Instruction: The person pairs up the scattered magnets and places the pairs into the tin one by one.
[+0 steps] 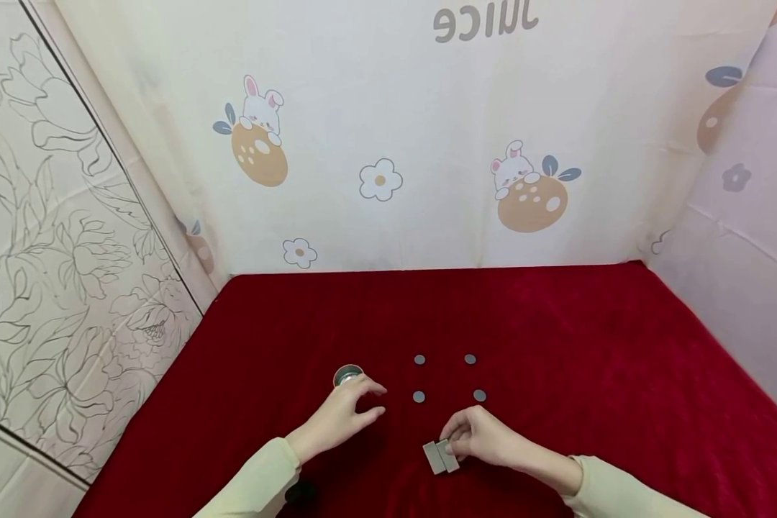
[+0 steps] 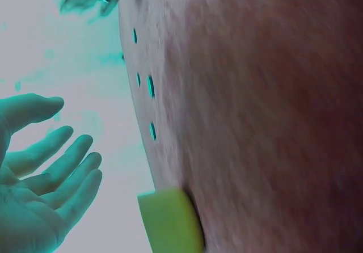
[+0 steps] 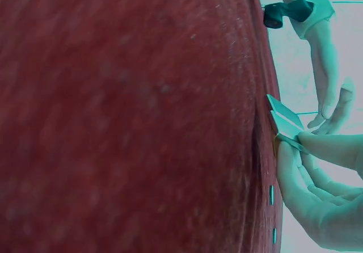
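Because four small grey discs (image 1: 419,396) lie well apart from one another in a rough square, beyond the right hand (image 1: 484,436) and to the right of the left hand (image 1: 339,417), I judge their spacing deliberate: each can be reached without disturbing its neighbour. All four lie flat on the red-clothed bench (image 1: 589,331). Two thin rectangular plates (image 1: 436,457) show at the right hand, on its left side. They sit together with one end stepped past the other; whether they overlap or merely abut, I cannot determine. The grip is taken near one edge, which, in my assessment, leaves most of both faces exposed and the pair easy to tilt. A round, shiny-topped container (image 1: 347,372) stands just past the left hand, which partly masks it from the head camera; that position probably serves to hold it off the disc area yet within reach.

Hands, as found from my station. Right: narrow, thumb and fingertips pinching the plates, remaining fingers bent inward. I cannot establish whether the plates' lower edges touch the bench. Left: wide, thumb parted from lightly bent fingers, holding nothing; the left wrist view shows those fingers apart from the container.
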Action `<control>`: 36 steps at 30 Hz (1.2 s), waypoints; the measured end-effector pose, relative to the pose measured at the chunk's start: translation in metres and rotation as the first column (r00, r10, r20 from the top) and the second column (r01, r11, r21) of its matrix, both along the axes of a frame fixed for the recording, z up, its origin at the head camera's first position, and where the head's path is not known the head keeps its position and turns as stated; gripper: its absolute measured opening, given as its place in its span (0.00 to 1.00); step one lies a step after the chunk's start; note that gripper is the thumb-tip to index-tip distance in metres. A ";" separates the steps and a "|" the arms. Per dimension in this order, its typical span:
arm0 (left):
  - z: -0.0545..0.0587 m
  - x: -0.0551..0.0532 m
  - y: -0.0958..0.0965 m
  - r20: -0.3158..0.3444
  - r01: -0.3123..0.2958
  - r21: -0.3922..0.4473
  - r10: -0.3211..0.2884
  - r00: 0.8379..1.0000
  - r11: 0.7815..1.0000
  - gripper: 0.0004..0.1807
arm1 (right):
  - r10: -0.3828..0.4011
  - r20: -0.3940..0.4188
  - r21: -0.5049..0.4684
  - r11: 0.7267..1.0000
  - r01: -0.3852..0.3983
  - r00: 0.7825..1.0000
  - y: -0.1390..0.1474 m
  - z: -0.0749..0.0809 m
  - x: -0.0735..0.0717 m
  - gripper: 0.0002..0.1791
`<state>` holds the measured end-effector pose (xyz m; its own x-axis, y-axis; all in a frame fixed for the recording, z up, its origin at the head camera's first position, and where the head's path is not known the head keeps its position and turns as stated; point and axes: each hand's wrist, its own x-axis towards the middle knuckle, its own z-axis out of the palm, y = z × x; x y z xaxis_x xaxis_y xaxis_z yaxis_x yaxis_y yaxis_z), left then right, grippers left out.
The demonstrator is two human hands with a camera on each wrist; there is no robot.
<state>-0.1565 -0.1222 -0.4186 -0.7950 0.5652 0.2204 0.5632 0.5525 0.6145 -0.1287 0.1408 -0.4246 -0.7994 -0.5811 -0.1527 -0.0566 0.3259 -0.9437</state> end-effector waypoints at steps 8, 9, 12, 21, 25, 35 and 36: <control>-0.001 -0.006 -0.019 -0.040 -0.092 0.041 0.093 0.995 0.995 0.15 | -0.096 0.120 -0.077 0.991 0.106 0.988 -0.008 0.006 -0.006 0.10; -0.002 -0.007 -0.022 -0.042 -0.101 0.051 0.103 0.994 0.994 0.15 | -0.106 0.122 -0.081 0.990 0.116 0.987 -0.009 0.007 -0.007 0.10; -0.005 -0.010 -0.027 -0.051 -0.116 0.080 0.121 0.991 0.990 0.16 | -0.139 0.134 -0.088 0.985 0.151 0.981 -0.012 0.009 -0.011 0.11; -0.012 -0.019 -0.040 -0.037 -0.160 0.067 0.163 0.986 0.985 0.20 | -0.244 0.139 -0.115 0.959 0.261 0.960 -0.027 0.013 -0.021 0.14; -0.014 -0.023 -0.044 -0.014 -0.172 0.049 0.173 0.985 0.984 0.21 | -0.269 0.153 -0.130 0.948 0.289 0.951 -0.035 0.015 -0.025 0.15; -0.021 -0.031 -0.054 0.081 -0.182 0.008 0.181 0.980 0.983 0.28 | -0.313 0.175 -0.161 0.926 0.341 0.933 -0.053 0.016 -0.038 0.15; -0.021 -0.032 -0.055 0.089 -0.178 0.007 0.177 0.980 0.984 0.29 | -0.318 0.182 -0.164 0.923 0.347 0.931 -0.055 0.016 -0.039 0.15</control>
<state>-0.1886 -0.1771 -0.4397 -0.8990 0.4104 0.1529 0.4006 0.6295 0.6658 -0.1678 0.0861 -0.4086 -0.9279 -0.3157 -0.1983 0.1699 0.1154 -0.9787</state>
